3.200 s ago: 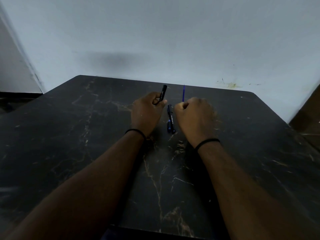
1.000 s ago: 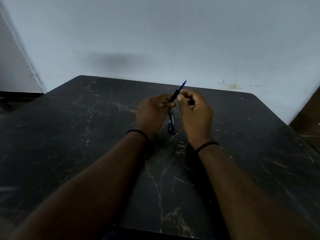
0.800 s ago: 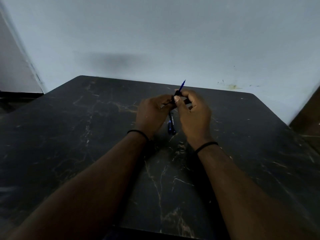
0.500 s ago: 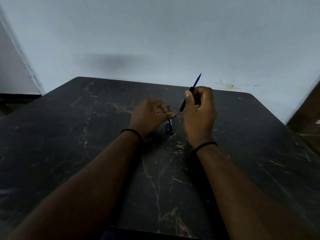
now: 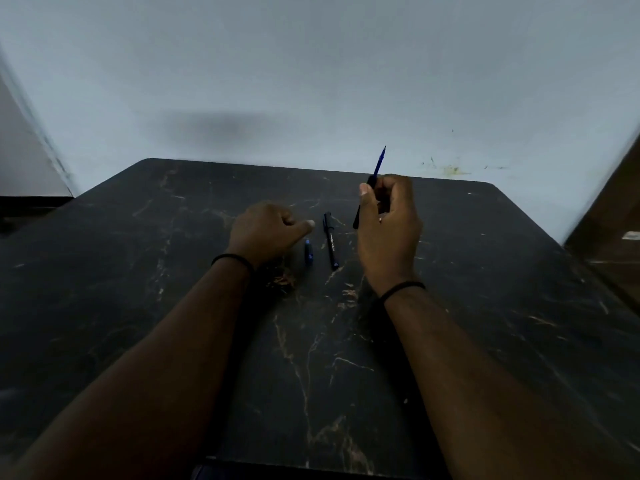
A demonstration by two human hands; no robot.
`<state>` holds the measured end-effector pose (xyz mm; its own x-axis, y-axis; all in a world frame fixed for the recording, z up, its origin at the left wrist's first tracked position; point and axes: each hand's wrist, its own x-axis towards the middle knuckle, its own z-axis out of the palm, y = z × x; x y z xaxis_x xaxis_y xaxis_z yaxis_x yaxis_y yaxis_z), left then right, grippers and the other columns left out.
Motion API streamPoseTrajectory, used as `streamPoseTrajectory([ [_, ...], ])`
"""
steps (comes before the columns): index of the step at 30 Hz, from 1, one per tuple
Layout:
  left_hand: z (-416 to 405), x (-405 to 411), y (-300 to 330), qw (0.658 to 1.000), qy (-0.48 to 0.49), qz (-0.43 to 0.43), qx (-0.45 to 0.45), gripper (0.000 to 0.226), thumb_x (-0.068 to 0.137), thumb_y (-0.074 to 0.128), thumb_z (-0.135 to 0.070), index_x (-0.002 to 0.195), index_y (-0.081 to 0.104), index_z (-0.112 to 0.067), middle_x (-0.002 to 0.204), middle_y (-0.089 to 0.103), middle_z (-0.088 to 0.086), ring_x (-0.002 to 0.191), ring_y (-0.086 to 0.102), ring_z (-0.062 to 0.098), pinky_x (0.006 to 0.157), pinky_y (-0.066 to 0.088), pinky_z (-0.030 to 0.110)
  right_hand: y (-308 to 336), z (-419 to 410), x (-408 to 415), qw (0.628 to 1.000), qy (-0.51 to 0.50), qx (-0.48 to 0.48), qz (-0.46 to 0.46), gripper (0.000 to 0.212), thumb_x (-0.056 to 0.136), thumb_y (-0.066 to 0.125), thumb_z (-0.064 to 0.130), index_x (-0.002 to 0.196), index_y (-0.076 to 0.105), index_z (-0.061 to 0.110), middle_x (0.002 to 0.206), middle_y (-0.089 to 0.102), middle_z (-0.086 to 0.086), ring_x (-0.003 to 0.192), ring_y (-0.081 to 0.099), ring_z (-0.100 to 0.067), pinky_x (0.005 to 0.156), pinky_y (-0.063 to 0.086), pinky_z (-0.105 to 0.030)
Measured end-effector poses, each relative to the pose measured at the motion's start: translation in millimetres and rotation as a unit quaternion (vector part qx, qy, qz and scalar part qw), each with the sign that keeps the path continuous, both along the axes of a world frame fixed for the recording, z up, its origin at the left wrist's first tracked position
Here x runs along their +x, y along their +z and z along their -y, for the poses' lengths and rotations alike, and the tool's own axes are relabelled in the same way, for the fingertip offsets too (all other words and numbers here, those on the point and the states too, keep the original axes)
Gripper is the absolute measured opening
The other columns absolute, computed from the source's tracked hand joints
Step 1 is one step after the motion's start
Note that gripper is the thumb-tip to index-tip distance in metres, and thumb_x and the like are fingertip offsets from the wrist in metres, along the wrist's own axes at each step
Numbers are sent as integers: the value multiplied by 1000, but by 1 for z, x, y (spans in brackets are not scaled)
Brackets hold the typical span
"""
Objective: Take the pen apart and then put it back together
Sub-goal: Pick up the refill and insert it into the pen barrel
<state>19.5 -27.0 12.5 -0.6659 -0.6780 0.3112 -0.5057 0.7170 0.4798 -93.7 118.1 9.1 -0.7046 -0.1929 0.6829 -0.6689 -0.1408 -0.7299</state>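
- Two pen parts lie on the worktop [image 5: 485, 306] while a third is held up in the right hand [image 5: 388, 230].
- That right hand's grip is closed around a black barrel section with blue refill [image 5: 372, 181]; the thumb lies along its near side and the fingers curl over the far side.
- Its long axis runs steeply up and away, leaning slightly right: the thin blue tip points up against the wall [image 5: 311, 81], and the black lower end sticks out below the thumb, clear of the worktop.
- Between the two hands lies the black pen body [image 5: 330, 241], a slim smooth cylinder with small pale lettering along its side. Its long axis runs near to far, with the thicker end away from the person and the narrower end toward them, angled a little to the right.
- Just left of it, apart and roughly parallel, lies a short dark piece with a blue end [image 5: 308, 252]; what part it is cannot be told.
- Left hand [image 5: 266, 233] rests on the worktop in a loose fist, thumb extended toward the pen body without touching it; the grip holds nothing visible.
- Each wrist carries a thin black band.
- Worktop surface is dark, marble-like stone with pale tan veins and rounded far corners.
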Motion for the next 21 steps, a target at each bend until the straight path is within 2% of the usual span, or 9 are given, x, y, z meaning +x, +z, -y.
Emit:
streamPoseTrajectory([
  [2,-6,-3,1,998,12,63,-17,56,85,59,-66,57,52,-18,57,49,2,54,47,18,60,42,29,-1,0,0,1000,2,7,0,12,98,61,27,102,58,16,80,58,13,66,53,1,60,41,-7],
  [4,-9,-5,2,993,19,112,-23,60,81,60,-70,59,56,-15,63,56,4,63,55,22,69,50,31,-1,1,0,1000,-3,11,-4,13,98,61,27,100,58,15,78,58,10,64,51,-3,58,41,-9],
  [6,-12,-5,5,991,16,129,-31,54,79,66,-64,64,60,-13,69,63,3,74,63,24,74,52,32,-1,1,0,1000,-11,13,-8,13,97,62,28,100,58,15,77,59,9,65,54,-6,58,44,-14],
  [8,-14,-3,9,990,14,131,-42,43,81,68,-54,66,61,-14,71,62,2,82,66,26,75,51,31,-1,1,1,1000,-12,21,-8,14,97,62,29,101,59,16,78,62,8,67,58,-10,61,51,-26],
  [11,-16,-4,12,991,34,119,-46,35,81,68,-43,65,63,-12,72,65,4,79,66,27,71,50,30,-2,3,1,1000,-6,30,-4,14,96,62,30,100,59,17,78,63,7,69,61,-14,64,56,-38],
  [13,-17,-5,10,997,48,56,-22,34,81,66,-37,59,63,-11,64,62,4,66,62,25,63,48,28,-3,3,1,999,-3,34,-5,13,96,62,32,99,60,19,78,63,9,70,61,-11,64,56,-38],
  [16,-17,-7,7,990,44,-125,42,39,92,60,-30,56,62,-16,49,52,-5,44,46,10,50,40,21,-5,5,1,999,8,46,-26,11,95,61,36,97,63,25,82,64,12,72,60,-4,64,54,-28],
  [18,-15,-8,7,959,53,-250,124,37,96,58,-28,61,64,-19,47,50,-9,38,38,3,42,33,15,-7,6,1,997,14,67,-40,8,94,62,37,93,64,30,83,66,9,73,61,-5,64,51,-25],
  [21,-8,-10,8,882,69,-389,256,29,98,56,-25,80,69,-7,63,57,-1,47,40,6,48,32,20,-10,7,2,993,36,109,-38,8,92,61,40,86,63,34,78,67,9,71,63,-8,64,54,-30],
])
